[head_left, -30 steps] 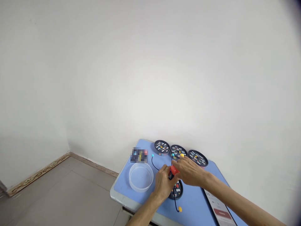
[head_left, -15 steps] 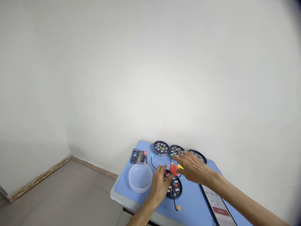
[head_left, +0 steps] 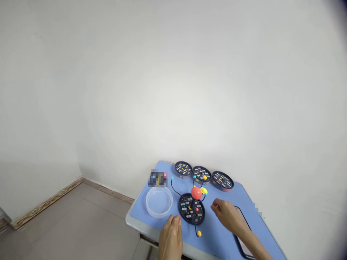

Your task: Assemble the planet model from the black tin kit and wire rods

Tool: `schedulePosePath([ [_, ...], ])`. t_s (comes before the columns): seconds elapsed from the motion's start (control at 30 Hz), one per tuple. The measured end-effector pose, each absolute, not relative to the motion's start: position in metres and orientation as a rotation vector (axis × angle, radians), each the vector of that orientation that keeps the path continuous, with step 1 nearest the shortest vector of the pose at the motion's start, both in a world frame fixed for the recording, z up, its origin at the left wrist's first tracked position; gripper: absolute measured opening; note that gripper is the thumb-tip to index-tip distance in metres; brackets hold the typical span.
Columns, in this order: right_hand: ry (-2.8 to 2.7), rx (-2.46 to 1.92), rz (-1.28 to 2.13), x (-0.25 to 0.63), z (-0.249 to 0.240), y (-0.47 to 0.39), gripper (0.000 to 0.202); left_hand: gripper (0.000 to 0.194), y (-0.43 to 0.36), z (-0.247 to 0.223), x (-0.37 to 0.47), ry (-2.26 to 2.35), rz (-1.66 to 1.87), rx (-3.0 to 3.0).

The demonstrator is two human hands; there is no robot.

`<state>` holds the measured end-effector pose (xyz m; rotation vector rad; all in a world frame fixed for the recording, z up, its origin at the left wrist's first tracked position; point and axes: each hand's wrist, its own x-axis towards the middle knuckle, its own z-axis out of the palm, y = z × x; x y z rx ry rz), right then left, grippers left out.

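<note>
A solar system model stands on the table, with a red ball (head_left: 196, 193) at its centre and thin black curved arms that end in small blue and yellow balls. Its round black base (head_left: 184, 217) carries printed labels and coloured dots. Left of the base, near the table's front edge, my left hand (head_left: 170, 236) has its fingers drawn together, and no object shows in them. My right hand (head_left: 227, 215) hovers to the right of the model, fingers curled in, nothing visible between them. Neither hand touches the model.
Three round dark discs with printed tops, the left one (head_left: 183, 169), the middle one (head_left: 199, 172) and the right one (head_left: 222, 180), line the back edge. A clear round container (head_left: 159, 203) stands at the left by a blurred card (head_left: 158, 178). A phone (head_left: 244, 249) lies under my right forearm.
Both hands have come off the model. My left hand has moved down toward the front edge, my right hand back and down. The model now stands untouched, its red ball fully visible.
</note>
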<state>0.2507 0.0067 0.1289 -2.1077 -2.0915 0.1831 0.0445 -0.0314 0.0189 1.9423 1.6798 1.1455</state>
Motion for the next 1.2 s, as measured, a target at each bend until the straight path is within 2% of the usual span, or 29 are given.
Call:
schedulePosePath([
  [0.13, -2.086, -2.139, 0.196, 0.232, 0.103, 0.016, 0.028, 0.043, -0.026, 0.026, 0.055, 1.808, 0.979, 1.906],
  [0.43, -2.005, -2.249, 0.095, 0.215, 0.084, 0.02, 0.024, 0.04, -0.008, 0.056, 0.067, 1.918, 0.607, 1.896],
  [1.2, -2.005, -2.187, 0.227, 0.231, 0.071, 0.014, 0.024, 0.029, 0.007, 0.064, 0.073, 1.941, 0.604, 1.869],
])
